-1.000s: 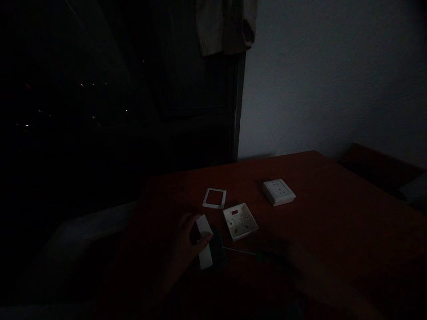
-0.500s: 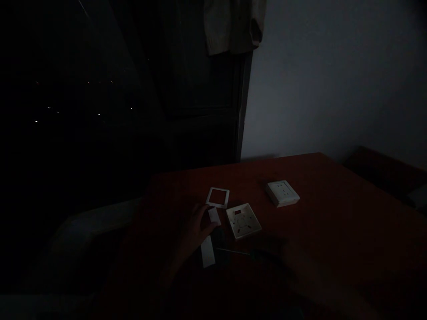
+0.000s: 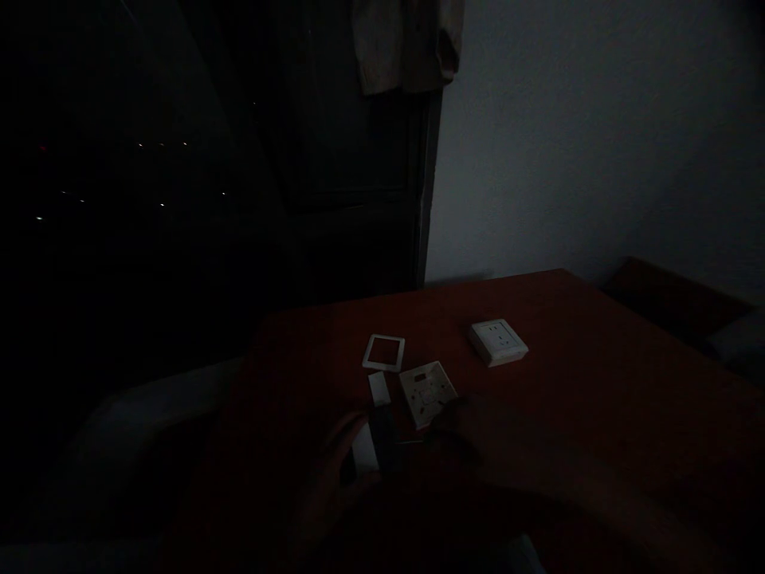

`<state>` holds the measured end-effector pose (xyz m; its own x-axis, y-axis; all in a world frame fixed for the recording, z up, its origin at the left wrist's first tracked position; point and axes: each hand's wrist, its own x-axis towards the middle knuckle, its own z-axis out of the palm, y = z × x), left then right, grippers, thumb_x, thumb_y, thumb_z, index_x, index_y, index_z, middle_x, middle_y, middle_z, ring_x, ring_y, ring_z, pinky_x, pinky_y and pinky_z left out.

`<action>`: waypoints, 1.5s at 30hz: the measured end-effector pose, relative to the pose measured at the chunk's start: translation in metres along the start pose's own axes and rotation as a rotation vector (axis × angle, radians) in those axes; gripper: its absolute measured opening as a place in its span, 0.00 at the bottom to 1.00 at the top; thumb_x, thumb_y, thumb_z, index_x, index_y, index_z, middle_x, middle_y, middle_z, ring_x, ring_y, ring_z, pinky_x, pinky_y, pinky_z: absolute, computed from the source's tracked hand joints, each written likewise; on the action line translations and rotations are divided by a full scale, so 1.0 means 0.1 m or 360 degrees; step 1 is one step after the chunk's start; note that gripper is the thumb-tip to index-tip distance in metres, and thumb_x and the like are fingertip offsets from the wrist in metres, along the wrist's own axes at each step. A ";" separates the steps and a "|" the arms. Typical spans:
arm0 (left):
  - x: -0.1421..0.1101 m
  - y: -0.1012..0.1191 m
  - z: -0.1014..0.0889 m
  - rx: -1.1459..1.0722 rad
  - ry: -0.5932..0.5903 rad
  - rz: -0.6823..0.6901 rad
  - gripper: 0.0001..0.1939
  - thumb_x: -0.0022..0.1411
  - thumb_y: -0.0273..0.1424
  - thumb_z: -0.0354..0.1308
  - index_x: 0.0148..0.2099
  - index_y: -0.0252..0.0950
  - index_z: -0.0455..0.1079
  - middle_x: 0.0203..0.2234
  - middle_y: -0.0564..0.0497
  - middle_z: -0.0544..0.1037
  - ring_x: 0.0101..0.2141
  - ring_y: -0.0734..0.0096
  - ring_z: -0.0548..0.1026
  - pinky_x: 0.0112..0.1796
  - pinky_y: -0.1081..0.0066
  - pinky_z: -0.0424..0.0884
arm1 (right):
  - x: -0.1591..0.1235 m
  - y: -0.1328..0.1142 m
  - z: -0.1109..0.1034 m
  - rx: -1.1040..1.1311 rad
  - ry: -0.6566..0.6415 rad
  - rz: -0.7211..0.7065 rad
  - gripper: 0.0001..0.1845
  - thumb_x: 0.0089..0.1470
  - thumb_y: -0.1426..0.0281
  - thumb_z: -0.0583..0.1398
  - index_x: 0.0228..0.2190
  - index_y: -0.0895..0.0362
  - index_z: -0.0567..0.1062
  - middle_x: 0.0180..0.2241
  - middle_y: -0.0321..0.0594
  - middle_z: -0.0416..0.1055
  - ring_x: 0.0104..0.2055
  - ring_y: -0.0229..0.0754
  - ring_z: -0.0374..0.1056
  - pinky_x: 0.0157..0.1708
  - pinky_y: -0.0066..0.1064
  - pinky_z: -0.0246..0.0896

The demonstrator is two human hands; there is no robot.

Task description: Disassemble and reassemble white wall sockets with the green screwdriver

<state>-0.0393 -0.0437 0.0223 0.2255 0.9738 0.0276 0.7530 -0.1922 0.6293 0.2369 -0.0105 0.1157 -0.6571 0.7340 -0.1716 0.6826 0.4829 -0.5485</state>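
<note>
1. With the box (image 3: 427, 395) as landmark, the panel (image 3: 366, 450), a white strip beside a dark part, lies to its near left on the bench (image 3: 555, 319)
2. The left hand (image 3: 335, 470) has its fingers curled narrowly around the panel, thumb at the near end
3. The right hand (image 3: 478, 430), just at the box's near right, seems closed on the screwdriver (image 3: 411, 442), its shaft pointing left past the box's near side; gloom hides the exact grip
4. The step in hand looks like working the tip at the panel's dark part; whether they touch, I cannot tell
5. Such a move calls for a firm left hold and a well-aimed tip
6. Left of the box lies the small plate (image 3: 379, 388), to its far left the frame (image 3: 382, 367), to its far right the socket (image 3: 499, 343)
</note>
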 end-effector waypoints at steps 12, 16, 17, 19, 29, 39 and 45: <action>0.03 0.03 0.03 0.0031 -0.0005 0.0028 0.30 0.51 0.29 0.61 0.58 0.41 0.65 0.58 0.46 0.67 0.56 0.53 0.66 0.56 0.55 0.64 | -0.03 0.27 0.31 0.0882 -0.0136 0.0200 0.15 0.59 0.65 0.52 0.38 0.56 0.77 0.33 0.40 0.76 0.27 0.37 0.69 0.22 0.23 0.60; 0.05 0.03 0.04 0.0014 0.0022 0.0072 0.31 0.50 0.29 0.61 0.58 0.42 0.65 0.57 0.47 0.68 0.55 0.53 0.67 0.54 0.57 0.66 | -0.05 0.30 0.39 0.0987 -0.0086 0.0180 0.17 0.59 0.61 0.53 0.35 0.57 0.78 0.34 0.41 0.75 0.28 0.37 0.69 0.21 0.23 0.61; 0.06 0.02 0.04 0.0012 0.0023 0.0085 0.31 0.50 0.29 0.61 0.58 0.42 0.65 0.56 0.47 0.68 0.55 0.53 0.67 0.54 0.57 0.66 | -0.05 0.30 0.39 0.1009 -0.0091 0.0186 0.17 0.59 0.61 0.53 0.35 0.57 0.78 0.35 0.42 0.75 0.28 0.37 0.69 0.21 0.23 0.61; 0.06 -0.02 0.07 0.0024 0.0033 0.0096 0.32 0.50 0.29 0.61 0.58 0.42 0.64 0.56 0.46 0.68 0.56 0.53 0.66 0.54 0.55 0.65 | -0.04 0.29 0.38 0.1030 -0.0095 0.0201 0.17 0.59 0.60 0.53 0.35 0.58 0.77 0.35 0.42 0.75 0.29 0.37 0.69 0.21 0.23 0.61; 0.21 -0.10 -0.04 0.0098 0.0194 0.0107 0.29 0.52 0.30 0.60 0.57 0.40 0.65 0.56 0.45 0.66 0.55 0.55 0.67 0.54 0.59 0.66 | -0.20 0.30 0.45 0.1003 -0.0004 0.0352 0.18 0.60 0.59 0.52 0.35 0.57 0.76 0.30 0.39 0.72 0.28 0.36 0.67 0.23 0.24 0.60; 1.07 -0.05 -0.18 0.0068 -0.0079 0.0347 0.33 0.51 0.22 0.60 0.60 0.38 0.62 0.56 0.45 0.68 0.56 0.57 0.65 0.57 0.57 0.61 | -0.37 0.39 0.56 0.1042 0.0130 0.0644 0.24 0.59 0.52 0.50 0.35 0.58 0.75 0.28 0.38 0.72 0.26 0.35 0.66 0.23 0.25 0.59; 1.13 0.03 -0.17 0.0066 -0.0061 0.0386 0.27 0.57 0.22 0.53 0.60 0.39 0.62 0.56 0.47 0.67 0.59 0.62 0.62 0.59 0.58 0.57 | -0.42 0.44 0.68 0.1163 0.0164 0.0662 0.24 0.57 0.51 0.52 0.35 0.57 0.75 0.28 0.38 0.71 0.26 0.36 0.65 0.22 0.25 0.58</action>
<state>-0.0219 0.0674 0.0403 0.4255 0.8935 0.1439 0.6986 -0.4253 0.5754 0.2726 -0.0527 0.0430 -0.3415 0.8406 -0.4204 0.4606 -0.2402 -0.8545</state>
